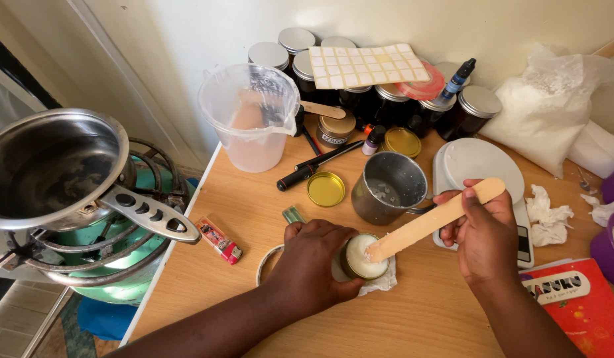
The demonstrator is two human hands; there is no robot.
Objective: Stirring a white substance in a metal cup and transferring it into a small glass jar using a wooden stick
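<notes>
Wooden stick: a flat pale wooden stick (pixel 431 220) slants down from the right hand (pixel 483 232) into a small round tin (pixel 364 257) of pale wax, its tip at the wax surface
Left hand: the left hand (pixel 313 265) wraps the tin from the left, fingers closed round its side, steadying it on a scrap of white paper (pixel 381 283) on the bench (pixel 267 199)
Right hand: fingers pinched shut on the stick's upper part
Nearby: a metal cup (pixel 390 187) stands just behind the tin, a gold lid (pixel 325 189) to the cup's left, a white scale (pixel 479 162) behind the right hand
Far left: a steel pot (pixel 52 169) sits on a gas burner off the bench edge, a red lighter (pixel 219 240) near that edge
Risk: pressing the stick sideways could tip the light tin and spill wax over the paper; a loose left grip would cause it
</notes>
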